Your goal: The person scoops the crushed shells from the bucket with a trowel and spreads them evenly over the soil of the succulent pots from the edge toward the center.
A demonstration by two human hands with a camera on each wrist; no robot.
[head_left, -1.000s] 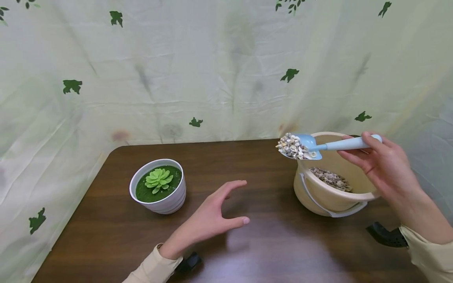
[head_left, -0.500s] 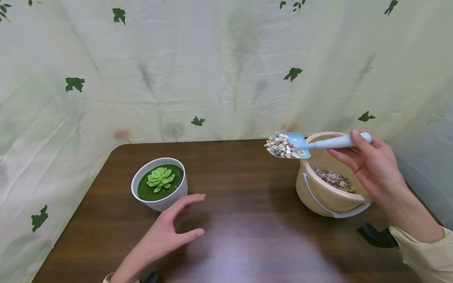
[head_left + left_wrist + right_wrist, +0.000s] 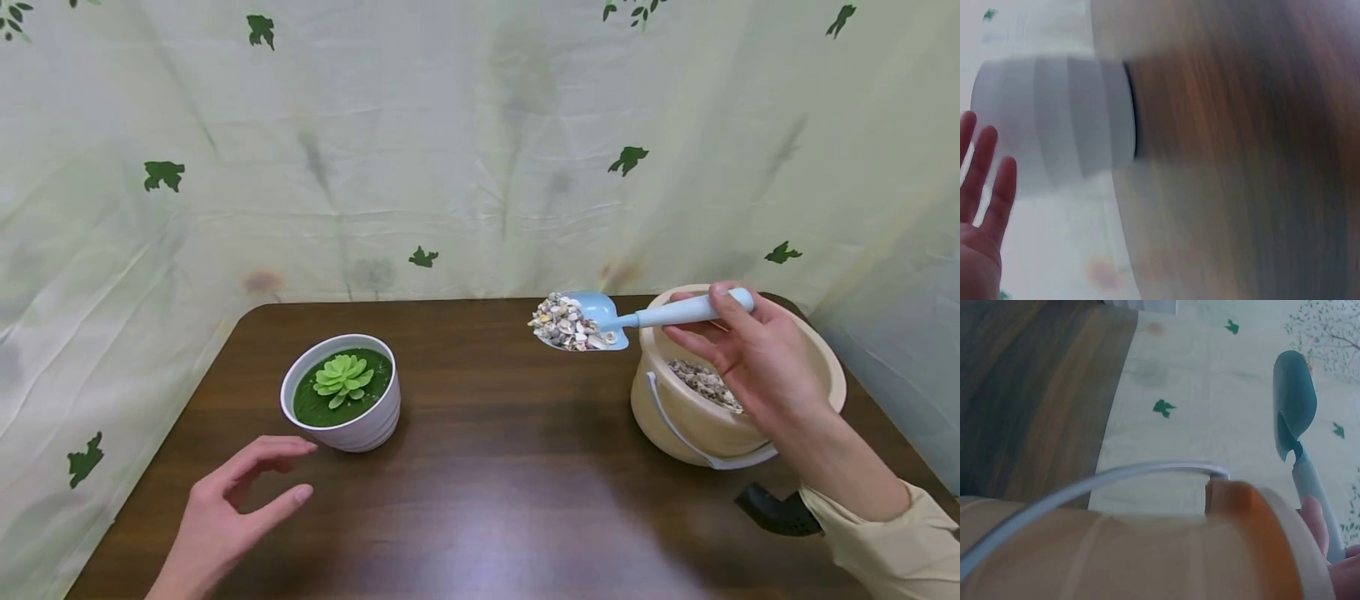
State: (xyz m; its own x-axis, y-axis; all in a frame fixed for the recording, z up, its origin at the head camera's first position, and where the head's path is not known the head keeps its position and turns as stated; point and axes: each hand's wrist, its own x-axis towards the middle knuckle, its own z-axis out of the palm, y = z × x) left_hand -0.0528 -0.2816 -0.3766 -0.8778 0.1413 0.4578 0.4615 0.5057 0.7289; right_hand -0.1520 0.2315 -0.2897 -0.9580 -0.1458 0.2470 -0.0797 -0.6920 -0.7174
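The right hand pinches a pale-blue plastic scoop pointing left. The left hand, fingers apart, is nearer the round white pot to its right.

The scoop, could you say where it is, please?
In the head view, the scoop is right of centre in the right-hand grip, its blade left of the bucket.

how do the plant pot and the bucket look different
The plant pot is whitish and ribbed; the bucket is cream-coloured. The bucket is wider than the plant pot. The plant pot holds a green succulent; the bucket holds mixed shell-like bits. Both are round, open-topped and upright on the table.
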